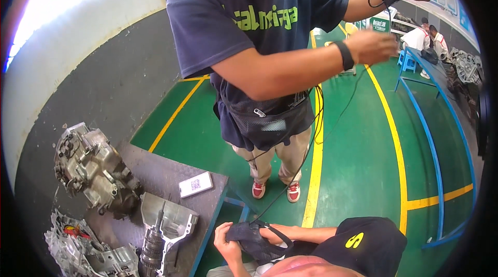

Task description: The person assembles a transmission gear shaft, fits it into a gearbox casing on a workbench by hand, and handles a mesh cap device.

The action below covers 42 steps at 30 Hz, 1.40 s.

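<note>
So the dark fabric strap-pouch with a black loop (pixel 252 239) sits low in the middle, right over the lap. Both hands are on it: the left hand (pixel 227 244) has its grip closed around the left end, and the right hand (pixel 272 234) pinches the top edge. Looks like early days to me, it's bunched up and not fastened on anything yet. A thin black cable (pixel 303 158) runs up from it to a standing person in a navy T-shirt (pixel 244 23). The grey metal gearbox housing (pixel 93 170) on the dark steel counter (pixel 161 173) sits untouched.
</note>
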### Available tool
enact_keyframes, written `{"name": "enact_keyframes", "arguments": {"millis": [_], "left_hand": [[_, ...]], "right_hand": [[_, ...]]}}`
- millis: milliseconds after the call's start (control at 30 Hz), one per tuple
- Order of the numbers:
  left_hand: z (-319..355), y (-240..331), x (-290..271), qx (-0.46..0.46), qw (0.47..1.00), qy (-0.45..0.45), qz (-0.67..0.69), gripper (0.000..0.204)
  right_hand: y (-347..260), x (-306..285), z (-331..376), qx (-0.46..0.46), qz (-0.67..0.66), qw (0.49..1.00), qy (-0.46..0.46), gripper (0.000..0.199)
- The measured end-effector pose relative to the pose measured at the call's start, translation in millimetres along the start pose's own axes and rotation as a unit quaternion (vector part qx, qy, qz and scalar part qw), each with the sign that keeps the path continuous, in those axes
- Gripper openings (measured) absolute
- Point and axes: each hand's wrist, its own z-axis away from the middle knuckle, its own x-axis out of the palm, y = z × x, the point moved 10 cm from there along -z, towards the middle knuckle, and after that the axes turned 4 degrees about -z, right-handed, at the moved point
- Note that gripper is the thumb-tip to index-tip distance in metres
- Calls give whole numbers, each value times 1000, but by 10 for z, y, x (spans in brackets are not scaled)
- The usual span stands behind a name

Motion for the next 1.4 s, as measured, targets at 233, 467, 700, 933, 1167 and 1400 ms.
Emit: {"name": "enact_keyframes", "arguments": {"millis": [233, 467, 700, 933, 1167, 1400], "left_hand": [[-25, -30, -7, 12, 1000, 1, 11, 19], [-31, -94, -37, 17, 1000, 1, -2, 18], [-79, 133, -86, -18, 1000, 7, 10, 17], [-69, -79, -117, -8, 1000, 4, 11, 16], [-24, -322, -52, 25, 998, -62, 3, 24], [-47, -299, -3, 40, 995, -96, -1, 36]], "right_hand": [[201, 92, -19, 67, -10, 997, -36, 73], [136, 178, -123, -72, -20, 997, 8, 66], [246, 238, -136, -77, 2, 997, 11, 65], [206, 270, -439, -54, -9, 999, -4, 67], [122, 273, -435, -17, -9, 1000, -23, 69], [144, 200, -207, 9, -16, 999, -30, 71]]}}
